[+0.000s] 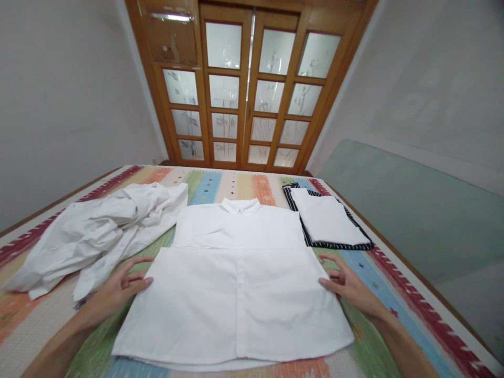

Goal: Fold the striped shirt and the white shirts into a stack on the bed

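Note:
A white collared shirt [197, 299] lies spread out front side up, with its collar at the far end and its button strip down the middle. A crosswise fold edge runs over it below the chest, and no sleeves stick out at the sides. My left hand [126, 281] is at the shirt's left edge, thumb and fingers apart, the thumb tip touching or just over the cloth. At the right edge my right hand [342, 281] has the same shape, its thumb tip by the fabric. Neither hand grips the cloth.
To the left lies a crumpled white shirt [106, 226]. On the right, a folded white garment [328, 218] rests on a black striped one [366, 244]. A colourful striped cloth [397, 294] covers the surface. Glazed wooden doors [244, 73] stand beyond.

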Tool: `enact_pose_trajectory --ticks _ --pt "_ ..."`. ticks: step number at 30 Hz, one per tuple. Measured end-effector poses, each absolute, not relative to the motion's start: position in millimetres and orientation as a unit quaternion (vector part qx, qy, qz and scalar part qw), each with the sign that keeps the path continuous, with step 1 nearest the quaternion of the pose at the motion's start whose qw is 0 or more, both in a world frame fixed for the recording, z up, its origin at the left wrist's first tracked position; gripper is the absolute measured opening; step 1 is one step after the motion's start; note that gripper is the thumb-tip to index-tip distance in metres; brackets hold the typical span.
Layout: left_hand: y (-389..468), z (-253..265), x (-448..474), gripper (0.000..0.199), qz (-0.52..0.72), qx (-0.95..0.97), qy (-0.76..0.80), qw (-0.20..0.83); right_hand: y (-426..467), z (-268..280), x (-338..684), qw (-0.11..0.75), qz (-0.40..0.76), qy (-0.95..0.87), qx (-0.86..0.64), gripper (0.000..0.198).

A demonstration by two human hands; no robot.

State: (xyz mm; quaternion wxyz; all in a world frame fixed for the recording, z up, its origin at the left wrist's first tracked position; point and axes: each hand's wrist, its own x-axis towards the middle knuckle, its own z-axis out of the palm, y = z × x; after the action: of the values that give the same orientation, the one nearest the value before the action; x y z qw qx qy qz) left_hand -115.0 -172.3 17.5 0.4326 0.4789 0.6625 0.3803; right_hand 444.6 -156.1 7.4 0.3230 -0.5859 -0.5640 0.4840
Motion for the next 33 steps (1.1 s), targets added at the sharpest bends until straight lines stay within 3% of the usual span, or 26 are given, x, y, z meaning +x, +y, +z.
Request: enact_pose_trajectory --ticks 7,13,16,19,23,25,28,33 --pt "-139.2 49.8 -110.0 0.066 0.468 0.477 0.627 0.4 -117.7 28.5 449.9 0.435 0.391 -0.561 -0.586 0.057" --pt "-85.6 43.6 -97.8 0.063 0.527 0.443 0.623 0.371 -60.5 21.5 437.1 0.473 0.368 -0.536 -0.594 0.061" --pt "-72.7 35.7 -91.9 0.061 0.474 0.444 0.652 0.391 -45.8 16.9 433.0 0.448 0.385 -0.533 -0.606 0.064" --pt "-77.4 31.2 -90.8 0.065 0.431 0.431 0.665 0.432 -51.0 13.8 436.5 0.37 0.44 -0.546 -0.609 0.08" --pt "-97.0 33.6 -97.7 0.101 0.374 0.445 0.632 0.512 -74.9 14.3 447.0 0.275 0.54 -0.566 -0.559 0.111" --pt "-103.4 38.5 -101.5 0.112 0.358 0.461 0.611 0.534 -82.3 16.2 450.8 0.273 0.563 -0.573 -0.53 0.114" --pt "-100.5 46.5 -103.6 0.104 0.388 0.463 0.603 0.522 -77.5 19.2 452.2 0.323 0.529 -0.571 -0.538 0.096" --pt "-62.6 44.4 -96.7 0.07 0.503 0.409 0.582 0.491 -36.4 17.5 441.9 0.439 0.454 -0.524 -0.572 0.056"
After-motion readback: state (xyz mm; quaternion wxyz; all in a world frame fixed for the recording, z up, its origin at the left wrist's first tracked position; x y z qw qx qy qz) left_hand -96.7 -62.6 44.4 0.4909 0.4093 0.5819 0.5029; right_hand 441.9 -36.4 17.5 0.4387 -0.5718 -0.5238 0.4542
